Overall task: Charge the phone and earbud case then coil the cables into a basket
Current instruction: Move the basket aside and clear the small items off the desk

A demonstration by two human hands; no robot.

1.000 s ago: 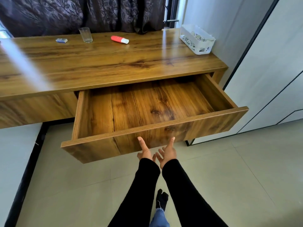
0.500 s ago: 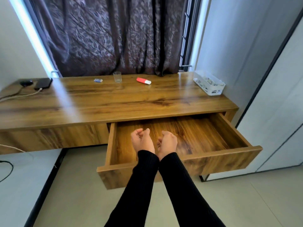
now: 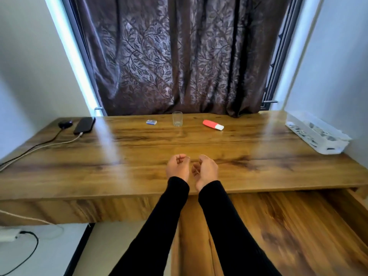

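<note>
Both hands over the front middle of the wooden worktop (image 3: 139,156), palms up, side by side, not touching. Left hand (image 3: 177,167): fingers curled in tight toward the palm, grip empty. Right hand (image 3: 205,172): fingers loosely curled, grip empty too. Black sleeves on both arms.

Phone (image 3: 84,125) lies flat at the far left corner of the worktop, white cable (image 3: 39,146) plugged into its near end. Earbud case (image 3: 65,123) just left of the phone, dark cable (image 3: 47,140) running from it. Both cables trail off the left edge.

White basket (image 3: 318,136) at the far right edge against the wall, contents too small to tell.

Along the back: small blue box (image 3: 151,122), clear glass (image 3: 177,118), red-and-white tube (image 3: 213,125) lying down. Dark leaf-pattern curtain (image 3: 179,56) behind. Drawer (image 3: 288,226) open at lower right under the worktop.
</note>
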